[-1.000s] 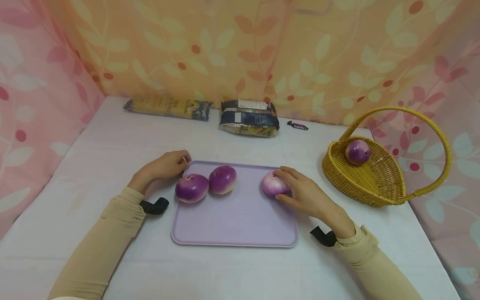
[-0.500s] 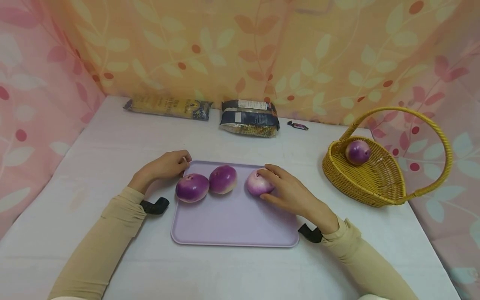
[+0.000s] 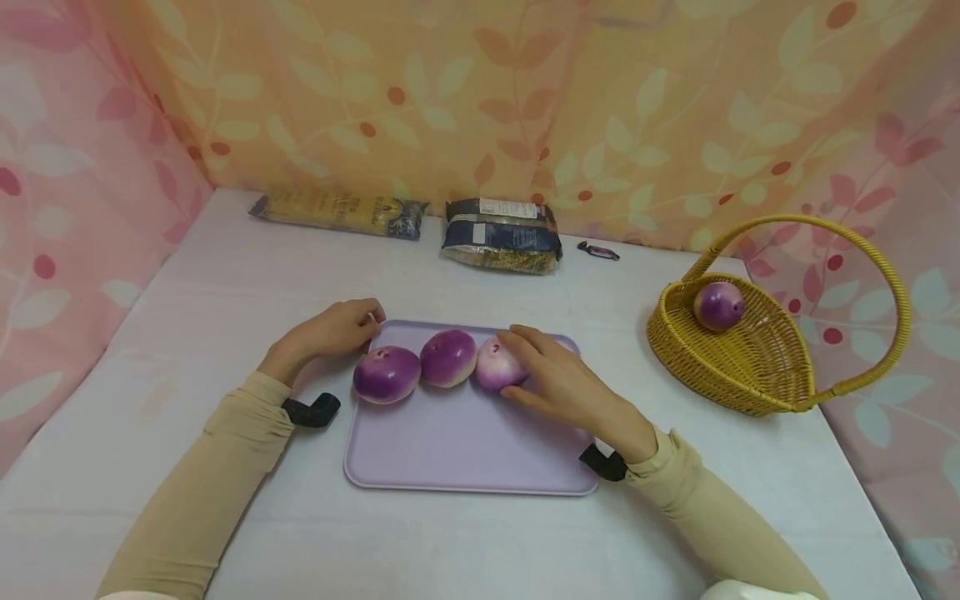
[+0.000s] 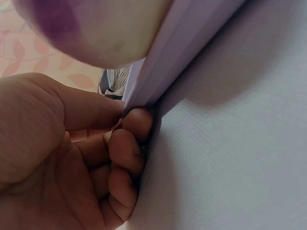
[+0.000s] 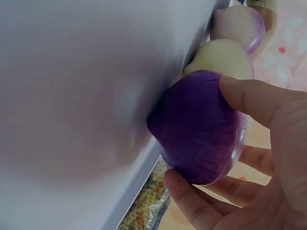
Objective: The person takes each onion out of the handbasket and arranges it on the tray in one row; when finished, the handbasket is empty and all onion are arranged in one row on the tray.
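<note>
Near the middle of the lilac tray (image 3: 465, 450), my right hand (image 3: 558, 383) holds a purple onion (image 5: 196, 127) between thumb and fingers. Its pale pink end (image 3: 497, 365) faces up in the head view, and its streaked purple pointed end meets the tray in the right wrist view. Just left of it sit a middle onion (image 3: 448, 358) and a left onion (image 3: 387, 375), both purple on top and paler below. My left hand (image 3: 337, 327) pinches the tray's rim (image 4: 144, 86) at the far left corner, thumb above, fingers curled underneath.
A yellow wicker basket (image 3: 697, 375) with a tall handle stands at the right, with another purple onion (image 3: 720, 306) inside. Along the back lie a long yellow packet (image 3: 337, 212), a dark packet (image 3: 501, 236) and a small wrapped candy (image 3: 598, 251). Patterned curtains surround the white table.
My right hand has moved left across the tray with its onion, bringing it up beside the middle onion. The left hand has stayed at the tray's corner.
</note>
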`<state>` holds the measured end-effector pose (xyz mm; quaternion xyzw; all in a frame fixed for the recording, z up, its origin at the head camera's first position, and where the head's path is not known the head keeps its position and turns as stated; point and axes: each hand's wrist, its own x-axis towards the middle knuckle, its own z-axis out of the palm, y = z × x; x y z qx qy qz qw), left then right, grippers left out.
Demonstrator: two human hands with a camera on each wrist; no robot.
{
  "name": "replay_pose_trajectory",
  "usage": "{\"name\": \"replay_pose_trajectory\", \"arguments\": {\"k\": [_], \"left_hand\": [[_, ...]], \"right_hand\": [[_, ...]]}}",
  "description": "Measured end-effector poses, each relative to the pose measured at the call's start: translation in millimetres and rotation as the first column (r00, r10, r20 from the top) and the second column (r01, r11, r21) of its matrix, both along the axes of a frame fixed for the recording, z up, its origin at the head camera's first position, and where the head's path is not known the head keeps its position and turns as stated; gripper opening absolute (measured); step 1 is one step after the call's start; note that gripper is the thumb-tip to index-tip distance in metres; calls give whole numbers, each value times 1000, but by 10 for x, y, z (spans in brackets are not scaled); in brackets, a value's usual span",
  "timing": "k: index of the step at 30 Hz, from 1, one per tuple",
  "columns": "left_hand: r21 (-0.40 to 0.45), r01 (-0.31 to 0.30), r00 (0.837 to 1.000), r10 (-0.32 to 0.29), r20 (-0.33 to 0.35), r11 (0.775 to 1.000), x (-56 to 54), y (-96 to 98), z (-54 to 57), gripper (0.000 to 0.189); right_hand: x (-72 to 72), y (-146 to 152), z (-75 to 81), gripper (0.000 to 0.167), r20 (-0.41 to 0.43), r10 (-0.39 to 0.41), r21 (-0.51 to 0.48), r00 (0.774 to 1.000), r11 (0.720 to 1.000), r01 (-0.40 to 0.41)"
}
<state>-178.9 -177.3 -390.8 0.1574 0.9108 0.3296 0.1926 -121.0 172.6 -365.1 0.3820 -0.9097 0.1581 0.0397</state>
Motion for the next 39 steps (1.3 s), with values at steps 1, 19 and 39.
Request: {"name": "replay_pose_trajectory", "arguments": {"k": [1, 19, 39], "left_hand": [[0, 0, 1000, 0, 1, 1000, -1, 1, -1, 22], [-6, -2, 1000, 2, 7, 1000, -6, 15, -6, 22], [-9, 1, 1000, 0, 20, 1000, -8, 2, 5, 24]], "right_hand": [[-2, -9, 1, 72, 1, -1, 3, 1000, 1000, 1], [22, -24, 57, 71, 62, -72, 66, 995, 995, 68], [-458, 1289, 1016, 49, 71, -501, 115, 863, 863, 492]]}}
